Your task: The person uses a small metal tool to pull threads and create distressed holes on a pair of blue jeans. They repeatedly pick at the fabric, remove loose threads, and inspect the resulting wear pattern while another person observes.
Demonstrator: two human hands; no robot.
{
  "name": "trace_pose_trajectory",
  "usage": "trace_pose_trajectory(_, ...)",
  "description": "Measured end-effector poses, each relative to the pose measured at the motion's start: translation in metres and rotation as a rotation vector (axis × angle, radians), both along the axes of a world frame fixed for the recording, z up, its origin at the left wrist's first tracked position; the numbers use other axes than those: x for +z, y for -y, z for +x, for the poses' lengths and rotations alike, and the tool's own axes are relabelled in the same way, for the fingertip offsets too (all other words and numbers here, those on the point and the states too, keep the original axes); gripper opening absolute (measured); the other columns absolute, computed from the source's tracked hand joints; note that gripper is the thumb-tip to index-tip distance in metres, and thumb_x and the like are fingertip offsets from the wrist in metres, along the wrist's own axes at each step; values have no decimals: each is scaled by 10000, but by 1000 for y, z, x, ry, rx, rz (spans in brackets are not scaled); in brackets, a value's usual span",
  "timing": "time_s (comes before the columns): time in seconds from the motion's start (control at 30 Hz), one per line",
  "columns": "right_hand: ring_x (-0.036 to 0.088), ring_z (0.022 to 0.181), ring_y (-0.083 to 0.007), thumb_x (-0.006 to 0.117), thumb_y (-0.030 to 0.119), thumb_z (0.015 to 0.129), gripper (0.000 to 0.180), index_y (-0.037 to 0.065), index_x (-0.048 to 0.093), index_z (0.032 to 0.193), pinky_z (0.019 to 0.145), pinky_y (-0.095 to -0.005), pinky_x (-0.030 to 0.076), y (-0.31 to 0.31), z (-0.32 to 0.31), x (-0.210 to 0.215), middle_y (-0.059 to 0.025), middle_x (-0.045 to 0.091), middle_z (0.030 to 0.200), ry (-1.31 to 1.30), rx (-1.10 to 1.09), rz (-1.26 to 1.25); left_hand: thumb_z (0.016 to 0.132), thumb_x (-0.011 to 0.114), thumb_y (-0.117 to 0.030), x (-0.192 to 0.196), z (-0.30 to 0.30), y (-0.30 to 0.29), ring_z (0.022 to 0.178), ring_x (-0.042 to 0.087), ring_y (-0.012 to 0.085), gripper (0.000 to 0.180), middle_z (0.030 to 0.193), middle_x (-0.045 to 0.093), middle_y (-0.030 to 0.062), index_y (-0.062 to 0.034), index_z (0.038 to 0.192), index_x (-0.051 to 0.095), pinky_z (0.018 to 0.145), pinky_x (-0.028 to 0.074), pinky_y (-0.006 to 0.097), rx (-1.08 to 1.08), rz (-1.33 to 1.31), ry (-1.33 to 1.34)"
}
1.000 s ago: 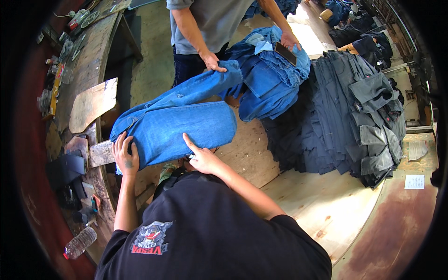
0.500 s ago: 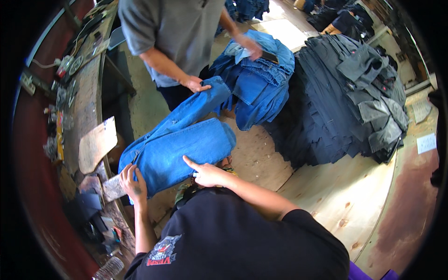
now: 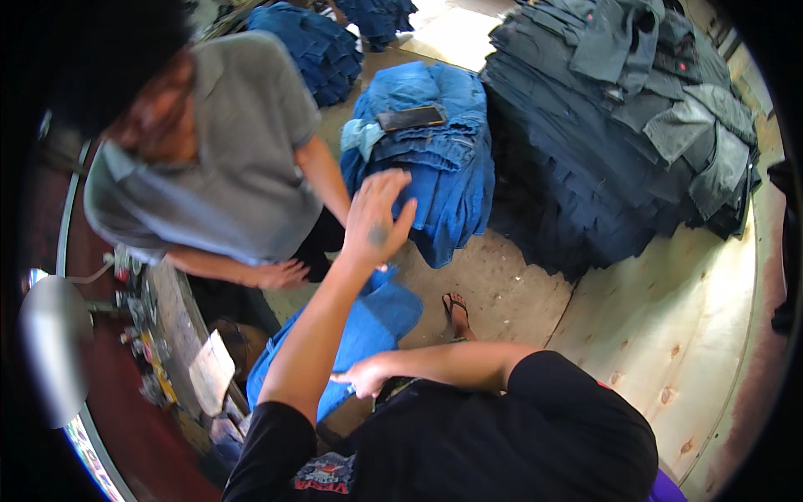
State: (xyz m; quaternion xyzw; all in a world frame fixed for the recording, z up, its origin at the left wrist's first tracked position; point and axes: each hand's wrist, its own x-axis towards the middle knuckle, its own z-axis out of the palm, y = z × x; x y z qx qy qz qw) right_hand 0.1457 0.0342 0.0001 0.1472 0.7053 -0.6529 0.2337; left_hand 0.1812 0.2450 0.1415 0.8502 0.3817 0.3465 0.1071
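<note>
My left hand is raised over the work, fingers stretched out and nothing in it, its forearm crossing above a pair of blue jeans. The jeans lie in front of me, partly hidden by that arm. My right hand rests at their near edge, index finger stretched out toward the denim; its other fingers are partly hidden. Across from me stands a co-worker in a grey shirt. One of the co-worker's hands is held low with open fingers; the other is mostly hidden behind my left hand.
Beyond my left hand stands a stack of folded blue jeans with a dark phone on top. A big pile of dark garments rises at the right. A cluttered workbench runs along the left; a sandalled foot is on the floor.
My left hand has left the jeans and swung up and right. The co-worker has leaned closer, left the phone on the stack and let go of the trouser leg with the near hand.
</note>
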Motion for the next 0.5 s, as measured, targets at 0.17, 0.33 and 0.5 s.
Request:
trace_pose_trajectory(0.17, 769, 922, -322, 667, 15, 971, 1235, 224, -225, 1800, 1016, -475, 608, 3, -12, -23, -263, 792, 1232, -98, 65, 4, 911, 859, -329, -73, 98, -177, 1609, 455, 428, 949, 1721, 495, 254, 13, 1691, 439, 1303, 401, 551, 222, -38, -545)
trace_pose_trajectory(0.33, 735, 1316, -298, 728, 312, 1055, 349, 80, 852, 1284, 1115, -969, -217, 23, -64, -38, -32, 844, 1280, -584, 810, 774, 714, 1029, -545, -108, 115, -299, 1715, 288, 403, 1376, 1825, 372, 188, -23, 1768, 315, 1385, 286, 584, 367, -312, -875)
trace_pose_trajectory(0.5, 791, 1049, -335, 766, 165, 938, 888, 90, 247, 1654, 944, -702, 346, 36, -47, -48, -147, 846, 1149, -215, 20, 101, 590, 1063, -548, -112, 101, -342, 1661, 399, 389, 1455, 1775, 444, 198, -66, 1764, 353, 1366, 335, 556, 301, -535, -967)
